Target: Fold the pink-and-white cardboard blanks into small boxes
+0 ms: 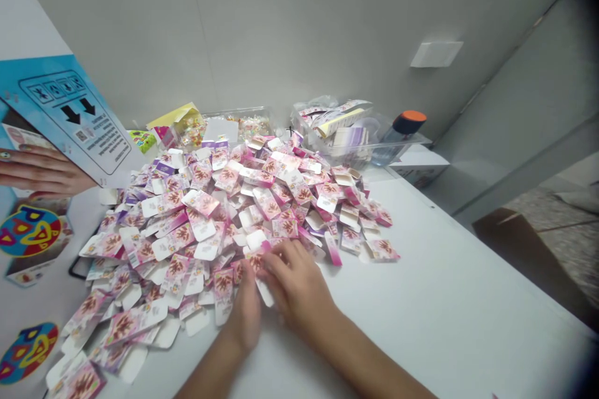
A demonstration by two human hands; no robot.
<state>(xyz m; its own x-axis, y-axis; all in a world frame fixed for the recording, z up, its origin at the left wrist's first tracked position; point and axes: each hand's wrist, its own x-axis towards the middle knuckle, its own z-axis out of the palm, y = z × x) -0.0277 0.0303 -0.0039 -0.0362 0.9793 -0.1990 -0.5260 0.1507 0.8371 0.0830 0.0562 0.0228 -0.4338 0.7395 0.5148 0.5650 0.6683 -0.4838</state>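
A small pink-and-white carton (255,260) is held between my two hands at the near edge of a large heap of similar cartons (206,199). A white flap sticks out at its lower end. My left hand (246,308) is closed against the carton's left side, its thumb up and most of its fingers hidden. From the right, my right hand (296,280) grips the same carton with bent fingers. The heaped cartons carry a printed picture of decorated nails, and many have flaps standing out.
At the left stands a large printed display box (88,118). Behind the heap are a clear tray of colourful bits (255,126), a clear bin with printed cards (349,140) and an orange-capped bottle (397,136). The white table (421,299) extends rightward; a wall rises behind.
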